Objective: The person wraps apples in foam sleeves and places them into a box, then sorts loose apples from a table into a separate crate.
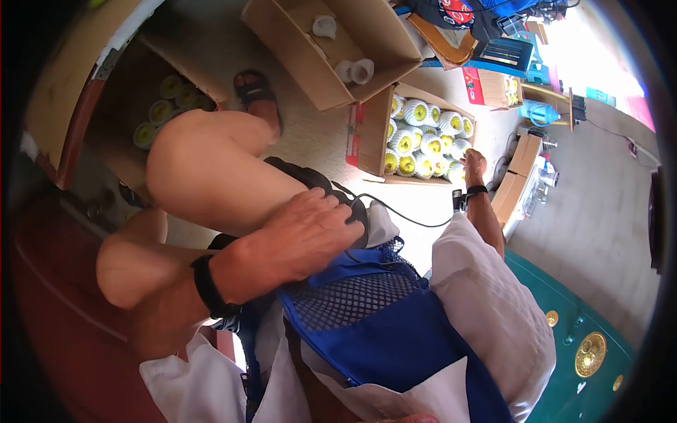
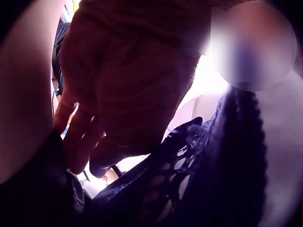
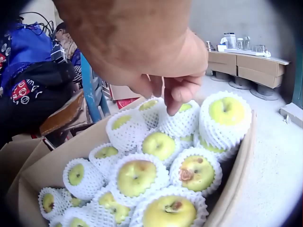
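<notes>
Yellow-green apples (image 3: 137, 177) in white foam nets fill an open cardboard box (image 1: 368, 134). My right hand (image 1: 475, 166) reaches over the box's near right corner. In the right wrist view its fingers (image 3: 177, 94) bend loosely down, the tips close over a netted apple (image 3: 182, 109), and nothing shows in their grasp. One apple (image 3: 193, 172) has a brown spot, and another (image 3: 169, 211) is marked by its stem. My left hand (image 1: 307, 233) rests across my lap by the bare thigh, fingers relaxed; in the dark left wrist view the fingers hang down without an object.
A second open box (image 1: 331, 53) holds a few loose foam nets (image 1: 324, 27). More netted apples (image 1: 161, 111) lie in a box at the left, beside my knee. A black cable (image 1: 402, 211) runs from my lap toward the right wrist. Low cardboard boxes (image 1: 524, 155) carry glass jars.
</notes>
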Available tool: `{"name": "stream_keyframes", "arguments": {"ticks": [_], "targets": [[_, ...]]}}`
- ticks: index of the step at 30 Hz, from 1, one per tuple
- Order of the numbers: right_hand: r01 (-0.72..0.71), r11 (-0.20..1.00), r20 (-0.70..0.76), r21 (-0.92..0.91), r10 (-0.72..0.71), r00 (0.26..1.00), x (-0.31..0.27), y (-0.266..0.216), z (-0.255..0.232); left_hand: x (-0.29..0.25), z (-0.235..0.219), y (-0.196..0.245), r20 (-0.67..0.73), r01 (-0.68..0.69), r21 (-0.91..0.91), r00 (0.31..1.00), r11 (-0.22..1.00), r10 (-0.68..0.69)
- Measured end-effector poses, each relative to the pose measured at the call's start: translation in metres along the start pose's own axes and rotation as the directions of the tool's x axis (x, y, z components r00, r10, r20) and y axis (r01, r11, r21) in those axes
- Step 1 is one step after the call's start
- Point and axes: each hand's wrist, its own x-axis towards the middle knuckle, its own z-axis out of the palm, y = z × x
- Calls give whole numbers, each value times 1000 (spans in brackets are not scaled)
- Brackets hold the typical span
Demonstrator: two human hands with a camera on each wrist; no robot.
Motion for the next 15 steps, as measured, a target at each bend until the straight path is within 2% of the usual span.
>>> {"name": "stream_keyframes", "arguments": {"ticks": [3, 4, 5, 7, 10, 13, 14, 15], "targets": [[300, 931, 35, 209, -314, 949, 3, 20, 24, 1, -3, -2, 23, 14, -23, 1000, 1000, -13], [390, 910, 6, 140, -395, 919, 4, 17, 32, 1, -3, -3, 24, 16, -19, 1000, 1000, -15], [447, 867, -48, -219, -467, 883, -8, -6, 36, 1, -4, -3, 24, 19, -15, 1000, 1000, -18], [464, 804, -85, -371, -527, 846, -19, -26, 50, 1, -4, -3, 23, 24, -21, 999, 999, -24], [353, 792, -60, -499, -437, 897, -21, -49, 60, 0, -4, -4, 11, 37, -44, 999, 998, -37], [310, 717, -36, -624, -423, 905, -15, -60, 55, -1, -6, -4, 3, 44, -56, 999, 997, -44], [306, 737, -48, -603, -416, 908, -11, -61, 53, -1, -6, -5, 0, 44, -51, 999, 998, -44], [361, 749, -54, -555, -466, 883, -8, -61, 50, -2, -6, -5, -4, 43, -45, 999, 998, -44]]}}
